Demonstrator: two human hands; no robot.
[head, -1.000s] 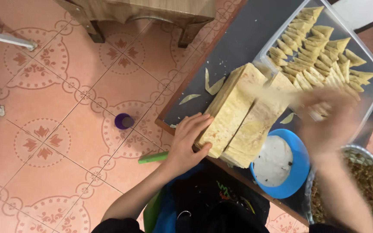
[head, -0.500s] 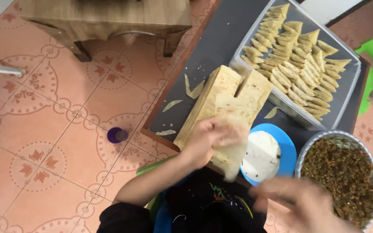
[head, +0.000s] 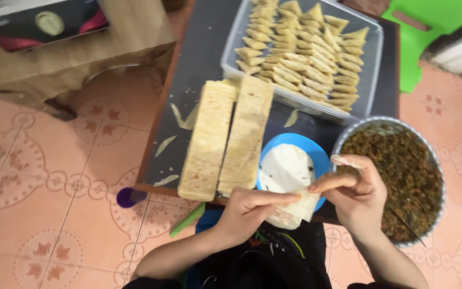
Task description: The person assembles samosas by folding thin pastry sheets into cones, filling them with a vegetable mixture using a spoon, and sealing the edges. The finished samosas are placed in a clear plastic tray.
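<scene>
Both hands have come together at the near edge of the surface (head: 199, 48), where half a second ago the right one hung low and apart. Left hand (head: 247, 214) and right hand (head: 356, 195) now pinch one pale wrapper (head: 295, 211) between thumbs and fingers, partly closed, folding it. Folding well probably means keeping the edges aligned and the corner tight. Just beyond sits a blue dish (head: 316, 155) of paste; left of it lie two wrapper stacks (head: 225, 136). Right of the hands stands a filling bowl (head: 402, 176), and farther off a tray (head: 231, 64) of folded pastries (head: 300, 45).
</scene>
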